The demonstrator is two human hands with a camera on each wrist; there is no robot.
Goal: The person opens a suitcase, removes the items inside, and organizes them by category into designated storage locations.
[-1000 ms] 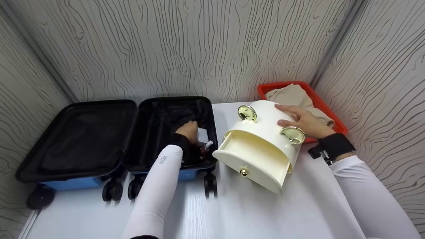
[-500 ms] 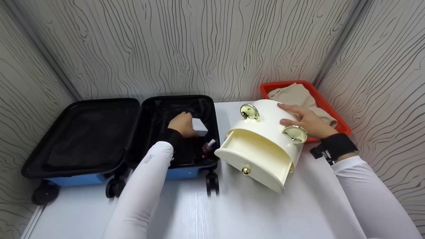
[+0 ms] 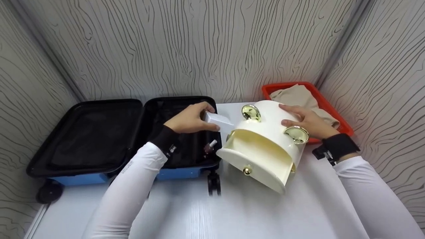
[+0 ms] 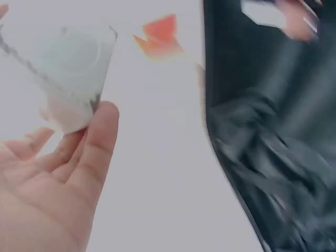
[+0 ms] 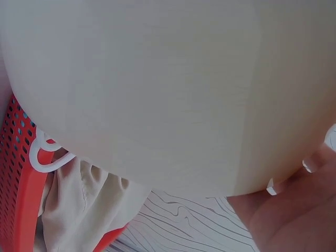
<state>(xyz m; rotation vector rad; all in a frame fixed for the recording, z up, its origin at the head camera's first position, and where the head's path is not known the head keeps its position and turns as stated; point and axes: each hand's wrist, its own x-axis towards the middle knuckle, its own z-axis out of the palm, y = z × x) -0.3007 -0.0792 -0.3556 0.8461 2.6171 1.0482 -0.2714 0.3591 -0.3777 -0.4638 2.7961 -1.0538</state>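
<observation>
My left hand (image 3: 191, 119) grips a small white box (image 3: 219, 122) between thumb and fingers, over the right rim of the open suitcase (image 3: 186, 176). The box (image 4: 68, 58) fills the upper left of the left wrist view, with a faint circle on one face. My right hand (image 3: 307, 121) rests with spread fingers on a cream storage box (image 3: 272, 114) with two gold ear-shaped pieces. Its curved drawer (image 3: 255, 172), with a round gold knob, is pulled out; the visible inside is bare. In the right wrist view the cream body (image 5: 157, 94) hides part of that hand.
A dark red bottle with a white cap (image 3: 210, 147) lies in the suitcase's right half. The black lid half (image 3: 96, 136) lies open to the left. Behind the cream box, a red basket (image 3: 335, 116) holds beige cloth (image 3: 297, 96). Patterned walls (image 3: 186, 49) enclose the table.
My left hand has lifted the white box up out of the suitcase and carried it right, close to the cream storage box. My right hand stays on the cream box.
</observation>
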